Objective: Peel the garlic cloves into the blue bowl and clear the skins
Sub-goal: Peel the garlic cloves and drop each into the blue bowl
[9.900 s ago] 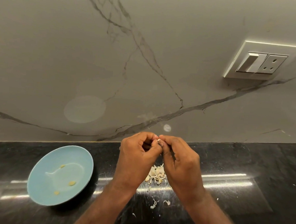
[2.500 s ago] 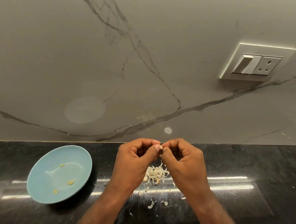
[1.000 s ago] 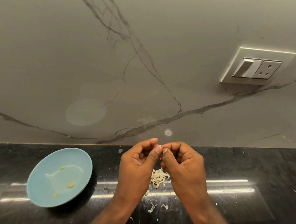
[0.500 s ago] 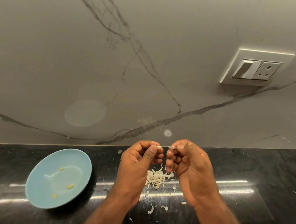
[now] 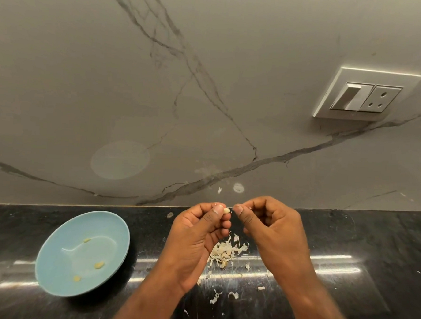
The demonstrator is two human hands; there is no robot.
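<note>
Black stone countertop (image 5: 346, 239) under a veined grey wall (image 5: 87, 79). Far left sits the blue bowl (image 5: 60, 261), three peeled cloves (image 5: 99, 265) lying inside. Moving in, the left hand (image 5: 195, 236) pinches a pale garlic clove (image 5: 226, 210) between thumb and fingertips, raised above the counter. Below, between both wrists, a heap of skins (image 5: 225, 252) with scraps scattered nearer. The right hand (image 5: 274, 233) is just beside the left, fingers curled, thumb against forefinger; whether it grips anything, hard to tell. Socket plate (image 5: 366, 94) on the wall, upper right.

Dim warm light, glare streaks, fisheye curvature
</note>
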